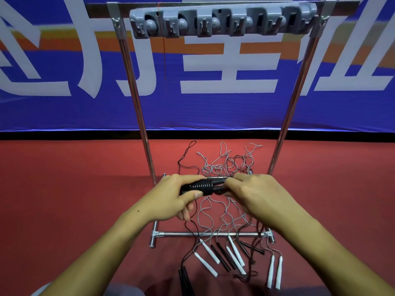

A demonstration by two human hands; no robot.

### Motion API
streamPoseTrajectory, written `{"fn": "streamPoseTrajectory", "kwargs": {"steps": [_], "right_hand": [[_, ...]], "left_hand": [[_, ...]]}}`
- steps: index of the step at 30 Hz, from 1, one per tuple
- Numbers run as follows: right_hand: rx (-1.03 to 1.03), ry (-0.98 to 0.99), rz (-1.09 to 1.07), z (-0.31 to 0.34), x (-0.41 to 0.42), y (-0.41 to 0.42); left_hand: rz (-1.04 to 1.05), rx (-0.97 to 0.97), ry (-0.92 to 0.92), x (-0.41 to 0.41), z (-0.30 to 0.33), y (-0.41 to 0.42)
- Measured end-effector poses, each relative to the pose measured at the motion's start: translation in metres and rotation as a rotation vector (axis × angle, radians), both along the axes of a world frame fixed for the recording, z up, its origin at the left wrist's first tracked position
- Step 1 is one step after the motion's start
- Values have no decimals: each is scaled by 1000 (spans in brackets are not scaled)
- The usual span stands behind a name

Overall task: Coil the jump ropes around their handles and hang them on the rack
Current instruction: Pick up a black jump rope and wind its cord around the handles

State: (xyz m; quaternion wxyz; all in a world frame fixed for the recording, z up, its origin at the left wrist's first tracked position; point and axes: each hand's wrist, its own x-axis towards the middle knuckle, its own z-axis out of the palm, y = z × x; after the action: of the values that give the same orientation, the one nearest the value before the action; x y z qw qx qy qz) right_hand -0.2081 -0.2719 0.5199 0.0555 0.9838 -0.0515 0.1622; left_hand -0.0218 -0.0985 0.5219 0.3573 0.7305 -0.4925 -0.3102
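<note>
Two bare forearms reach in from 7 and 5 o'clock over a red floor [64, 189]. Nearest the camera, at 6 o'clock, loose jump-rope handles lie scattered: a pair of black handles [185, 279] at the bottom edge, several white handles [206, 264] and more black ones fanned out beside them, and a further pair of white handles [275, 272] toward 5 o'clock. Thin grey and dark cords [215, 212] trail from them in a tangle, passing over the rack's front base bar [181, 233] and spreading across the floor inside the frame.

At the centre, the left hand [171, 197] grips one end of a black bundled jump rope [205, 185], thumb laid along the near side and fingers curled beneath. The bundle is held level above the tangle, its black cord wound in tight coils round the handles. The right hand [254, 193] closes on the other end, fingertips pinching at the bundle where the coils end.

Beyond the hands, more cord loops lie on the floor toward 12 o'clock. Two chrome uprights [136, 99] rise from the base to a top rail, where a grey plastic hook holder [222, 21] spans the rack at 12 o'clock; none of its hooks carries a rope. A thin red thread [164, 60] dangles near its left end. Behind stands a blue banner [213, 110] with large white characters and an orange stripe.
</note>
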Motion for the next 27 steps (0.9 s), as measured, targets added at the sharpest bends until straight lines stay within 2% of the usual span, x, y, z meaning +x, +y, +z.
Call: {"fn": "streamPoseTrajectory", "kwargs": {"steps": [2,6,10,15,21,25,27], "right_hand": [[99,-16,46,-2,-1,-4],[465,-47,78,-2,-1,-9],[729,-31,31,2,0,-12],[941,58,60,4,-2,-11],[987,37,90,6,-1,-3],[1169,223,87,8,-4,-4],[1330,310,123,10,-5,-5]], "left_hand": [[-48,35,38,1,0,2],[-119,75,106,5,0,4],[-200,121,164,9,3,6],[-275,157,230,8,7,10],[-275,159,276,8,8,14],[-367,199,315,4,9,18],[-420,196,357,4,14,20]]}}
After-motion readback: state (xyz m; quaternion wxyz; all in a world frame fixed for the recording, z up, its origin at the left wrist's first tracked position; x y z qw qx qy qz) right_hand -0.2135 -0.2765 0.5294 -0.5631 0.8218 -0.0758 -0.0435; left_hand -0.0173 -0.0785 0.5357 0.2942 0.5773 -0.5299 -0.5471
